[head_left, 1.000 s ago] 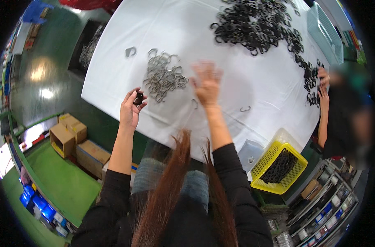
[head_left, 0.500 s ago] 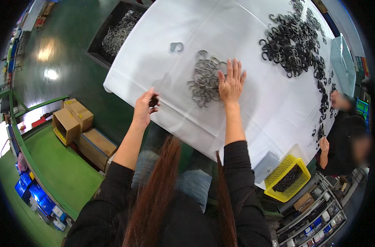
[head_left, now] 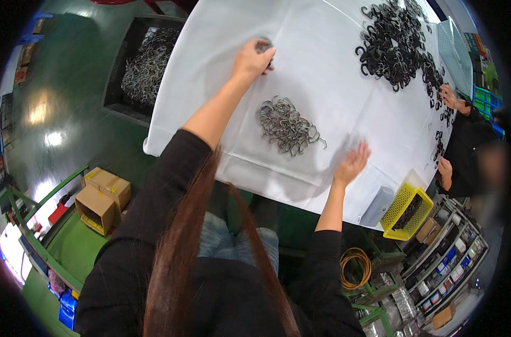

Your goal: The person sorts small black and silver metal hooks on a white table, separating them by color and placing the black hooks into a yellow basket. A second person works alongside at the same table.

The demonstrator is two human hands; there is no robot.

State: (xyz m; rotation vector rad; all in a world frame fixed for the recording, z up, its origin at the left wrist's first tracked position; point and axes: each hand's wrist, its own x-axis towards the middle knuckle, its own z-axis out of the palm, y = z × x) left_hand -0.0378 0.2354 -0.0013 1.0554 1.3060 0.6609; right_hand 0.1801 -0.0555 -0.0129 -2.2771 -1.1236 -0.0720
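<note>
A loose pile of grey curved metal hooks (head_left: 286,126) lies on the white-covered table (head_left: 317,67) in front of me. Beyond the pile, my left hand (head_left: 252,60) is closed, fingers curled round a small dark grey curved metal piece (head_left: 262,46). Fingers hide most of that piece, so whether it is one or more I cannot tell. My right hand (head_left: 352,164) is off to the right of the pile, over the table, palm partly turned up. Its fingers are spread and slightly blurred, with nothing in them.
Far right lies a big heap of black hooks (head_left: 393,50), beside a pale blue basket (head_left: 455,56). A co-worker's hands (head_left: 450,98) are at its edge. A yellow basket (head_left: 407,210) and grey box (head_left: 377,206) sit at the near right corner. A black crate (head_left: 112,101) of hooks stands left.
My left hand has moved forward and right, to beyond the pile. My right hand has left the pile, moving right and nearer me. The lone curved piece no longer shows on the cloth.
</note>
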